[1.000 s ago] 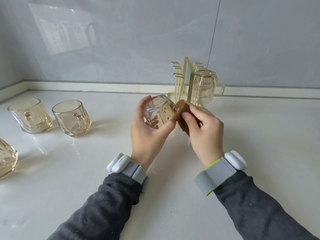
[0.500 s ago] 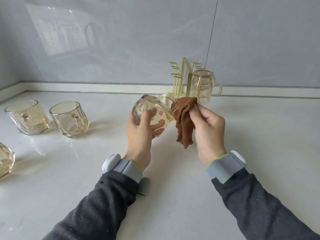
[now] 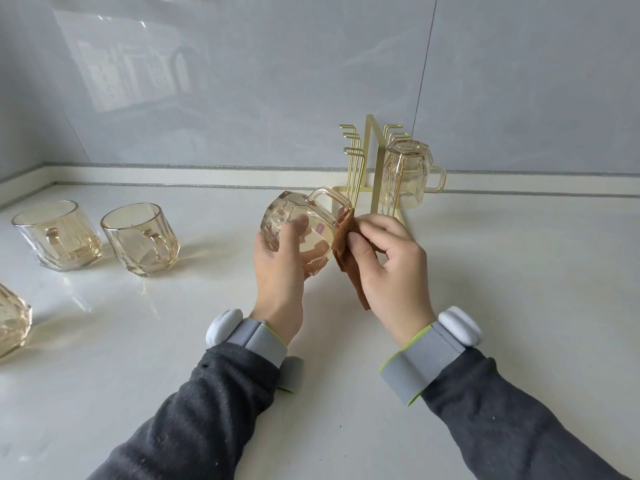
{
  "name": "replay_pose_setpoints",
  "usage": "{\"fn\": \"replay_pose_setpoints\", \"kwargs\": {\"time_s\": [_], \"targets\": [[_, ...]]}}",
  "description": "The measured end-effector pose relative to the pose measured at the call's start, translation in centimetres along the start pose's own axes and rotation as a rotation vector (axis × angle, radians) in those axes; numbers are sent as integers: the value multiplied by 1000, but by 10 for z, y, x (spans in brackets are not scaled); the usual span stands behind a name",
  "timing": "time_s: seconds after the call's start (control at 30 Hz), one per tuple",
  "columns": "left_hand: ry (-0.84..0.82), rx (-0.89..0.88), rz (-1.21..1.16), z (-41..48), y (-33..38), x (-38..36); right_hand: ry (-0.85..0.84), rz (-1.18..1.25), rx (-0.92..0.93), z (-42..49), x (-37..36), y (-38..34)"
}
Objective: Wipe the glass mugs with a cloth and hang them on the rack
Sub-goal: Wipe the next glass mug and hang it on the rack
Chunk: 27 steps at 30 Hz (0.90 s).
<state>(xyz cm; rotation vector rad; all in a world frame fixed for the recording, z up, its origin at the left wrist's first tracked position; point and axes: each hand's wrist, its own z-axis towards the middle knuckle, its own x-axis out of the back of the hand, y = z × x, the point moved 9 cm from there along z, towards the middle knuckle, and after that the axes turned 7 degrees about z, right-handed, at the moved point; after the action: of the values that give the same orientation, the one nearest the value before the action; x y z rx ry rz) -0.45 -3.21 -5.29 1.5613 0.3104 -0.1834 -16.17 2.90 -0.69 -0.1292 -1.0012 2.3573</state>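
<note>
White countertop (image 3: 519, 306) under a grey glossy wall; work happens mid-counter, well above the surface.

Gold wire mug rack (image 3: 372, 168) stands just behind the grip, up against the wall. One amber glass mug (image 3: 408, 178) already hangs upside down on its right-side pegs, handle pointing right. The left-side pegs look empty. So one mug done.

Mug in hand (image 3: 304, 233): amber faceted glass, tipped on its side, base to the left, handle up, rim toward the right hand. Left hand (image 3: 280, 268) is wrapped around the body, thumb over the near side, firm hold. Right hand (image 3: 391, 265) pinches a brown cloth (image 3: 346, 258) against the mug's rim, right beside the handle root; the rest of the cloth hangs below the fingers. Judged as mid-wipe on the second mug, not yet ready to hang.

Left of the grip, well apart: two upright amber mugs, the outer mug (image 3: 57, 233) and the inner mug (image 3: 140, 239), standing just beside each other on the counter, untouched. Farther left and nearer, a fourth mug (image 3: 12, 323) lies cut off by the frame edge; orientation hard to tell.

Tally: one hung, one being wiped, at least three left to wipe and hang. Roughly a fifth finished, early in the job.

Grey wristbands with white pods on both wrists, dark sleeves.
</note>
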Motion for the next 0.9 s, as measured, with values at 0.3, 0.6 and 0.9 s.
{"fn": "replay_pose_setpoints", "kwargs": {"time_s": [0.3,0.6,0.9], "targets": [[64,-50,89,2,1,6,-25,-184,262,-11,-12,-28],[24,58,-68,11,-8,4,139,606,-500,-4,2,20],[-78,173,-245,14,-15,-2,274,1136,-1108,-28,-2,76]]}}
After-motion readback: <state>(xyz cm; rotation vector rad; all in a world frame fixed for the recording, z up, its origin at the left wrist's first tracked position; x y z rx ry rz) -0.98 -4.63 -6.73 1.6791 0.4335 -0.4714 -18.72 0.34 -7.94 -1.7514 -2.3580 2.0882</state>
